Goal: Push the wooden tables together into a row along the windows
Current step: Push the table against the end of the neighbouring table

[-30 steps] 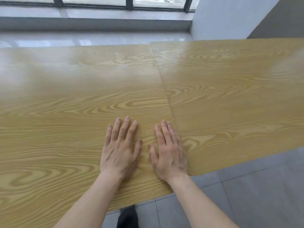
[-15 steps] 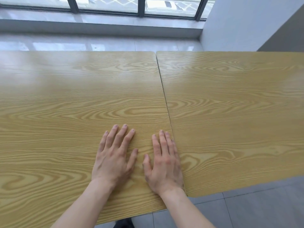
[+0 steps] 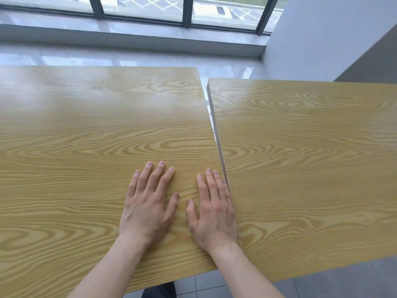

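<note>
Two yellow wood-grain tables stand side by side below the windows. The left table carries both my hands, laid flat with the fingers spread. My left hand rests near its front right area. My right hand lies at its right edge, next to the seam. The right table sits beside it, its far edge set back from the left table's far edge. A thin wedge-shaped gap runs between the two tops, widest at the far end.
A grey window sill and glossy pale floor lie beyond the tables. A white wall rises at the right rear. Grey floor tiles show at the front right. My dark trouser leg is under the front edge.
The left table has slid towards the windows under my hands, so its far edge now lies ahead of the right table's. A narrow gap has opened at the seam.
</note>
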Demonstrator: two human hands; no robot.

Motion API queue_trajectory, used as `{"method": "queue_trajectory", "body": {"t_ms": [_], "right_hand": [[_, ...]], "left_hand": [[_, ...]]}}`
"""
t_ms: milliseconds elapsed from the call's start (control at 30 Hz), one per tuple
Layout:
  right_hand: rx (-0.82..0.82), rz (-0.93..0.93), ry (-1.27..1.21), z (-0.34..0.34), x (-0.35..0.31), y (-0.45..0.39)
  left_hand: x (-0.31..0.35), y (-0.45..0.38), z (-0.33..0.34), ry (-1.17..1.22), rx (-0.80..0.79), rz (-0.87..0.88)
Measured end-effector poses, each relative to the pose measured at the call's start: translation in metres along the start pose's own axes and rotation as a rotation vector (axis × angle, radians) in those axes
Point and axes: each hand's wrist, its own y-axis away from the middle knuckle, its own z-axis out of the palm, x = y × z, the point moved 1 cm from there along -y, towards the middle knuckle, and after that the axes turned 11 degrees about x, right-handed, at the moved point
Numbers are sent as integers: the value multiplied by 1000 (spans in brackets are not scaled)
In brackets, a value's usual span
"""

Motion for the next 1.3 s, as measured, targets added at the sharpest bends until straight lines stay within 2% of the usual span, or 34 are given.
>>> {"method": "queue_trajectory", "body": {"t_ms": [133, 333, 567, 733, 867, 967, 1133, 1300], "right_hand": [[11, -1, -50, -10, -1, -28], [41, -114, -99, -13, -31, -162], [-47, -147, -58, 26, -57, -310], [-74, -180, -10, 63, -69, -377], [-99, -255, 21, 82, -71, -404], [-169, -258, 14, 94, -63, -404], [-77, -256, -12, 104, -54, -398], [-87, -257, -51, 102, -50, -396]], "left_hand": [[-3, -17, -14, 38, 6, 3], [-40, -144, -45, 94, 115, -86], [-99, -285, -39, 72, 104, -159], [-129, -348, -19, 59, 96, -175], [-148, -368, -7, 69, 75, -238], [-153, -364, 5, -23, 51, -233], [-149, -368, 12, -118, 67, -215], [-146, -366, 11, -149, 94, -214]]}}
